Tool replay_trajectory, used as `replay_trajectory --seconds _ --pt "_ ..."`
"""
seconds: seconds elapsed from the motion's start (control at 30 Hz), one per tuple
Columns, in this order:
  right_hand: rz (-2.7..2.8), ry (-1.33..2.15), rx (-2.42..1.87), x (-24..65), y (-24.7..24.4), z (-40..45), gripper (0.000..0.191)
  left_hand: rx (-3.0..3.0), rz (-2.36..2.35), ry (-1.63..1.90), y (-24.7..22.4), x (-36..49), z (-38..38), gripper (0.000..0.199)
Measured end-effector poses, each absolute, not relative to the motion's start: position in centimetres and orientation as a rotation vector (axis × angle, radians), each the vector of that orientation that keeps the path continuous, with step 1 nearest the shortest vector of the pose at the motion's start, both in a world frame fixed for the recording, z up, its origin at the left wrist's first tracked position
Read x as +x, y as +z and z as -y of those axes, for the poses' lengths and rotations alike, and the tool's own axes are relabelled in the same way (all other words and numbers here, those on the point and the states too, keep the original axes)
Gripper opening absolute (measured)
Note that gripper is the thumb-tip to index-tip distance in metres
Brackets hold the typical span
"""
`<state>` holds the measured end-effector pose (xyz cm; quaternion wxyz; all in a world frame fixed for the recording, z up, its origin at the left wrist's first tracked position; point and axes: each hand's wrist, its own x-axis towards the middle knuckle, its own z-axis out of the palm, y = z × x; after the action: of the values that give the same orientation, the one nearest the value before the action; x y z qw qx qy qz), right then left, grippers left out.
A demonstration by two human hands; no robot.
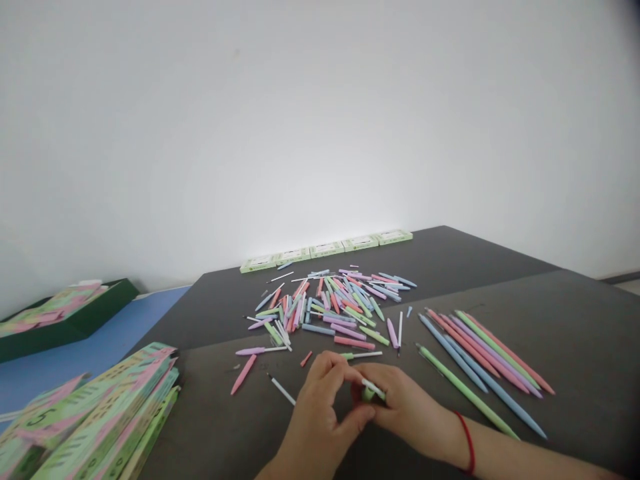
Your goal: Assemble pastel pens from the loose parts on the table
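Note:
Close together at the table's near edge are my left hand (320, 413) and my right hand (407, 407), which wears a red cord at the wrist. My right hand is closed around a light green pen part (368, 394) with a white piece (374, 388) lying along it. The left thumb and forefinger are curled against the right fingers; what they pinch, if anything, is hidden. Just beyond my hands lie a green pen part with a white refill (367, 355) and a small red piece (306, 359). Another white refill (281, 389) rests left of my left hand.
A heap of pastel pen parts (333, 303) spreads across the dark table (220, 413). Several assembled pens (475, 360) lie in a row on the right. Flat green boxes (327, 249) line the wall side. Printed cartons (110, 413) and a dark green tray (75, 325) are at left.

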<state>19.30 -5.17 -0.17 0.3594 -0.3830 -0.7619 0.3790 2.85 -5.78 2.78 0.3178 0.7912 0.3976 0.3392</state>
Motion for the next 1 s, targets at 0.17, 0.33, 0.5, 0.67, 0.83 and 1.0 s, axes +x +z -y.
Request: replay_trajectory --seconds 0.17,0.33,0.5,0.67,0.83,1.0 --pt "1.986 0.989 -0.985 19.0 0.3 5.6 0.031 2.149 -1.011 0.932 2.6 2.9 6.1 0.012" --pt "1.829 1.123 -0.964 19.3 0.9 5.9 0.050 1.731 -0.848 1.169 2.2 2.6 6.1 0.006" --pt "1.488 1.355 -0.861 19.6 0.9 5.8 0.035 1.209 -0.649 1.312 1.1 2.9 5.5 0.011" --pt "1.142 1.454 -0.660 19.0 1.9 5.8 0.037 1.357 -0.692 1.066 0.2 2.9 5.4 0.016" --pt "1.267 1.258 -0.702 18.0 2.2 5.9 0.037 1.450 -0.726 1.014 0.4 3.5 5.6 0.020" --pt "1.441 1.031 -0.749 16.6 2.3 6.2 0.038 1.364 -0.719 1.121 0.0 4.0 5.5 0.033"
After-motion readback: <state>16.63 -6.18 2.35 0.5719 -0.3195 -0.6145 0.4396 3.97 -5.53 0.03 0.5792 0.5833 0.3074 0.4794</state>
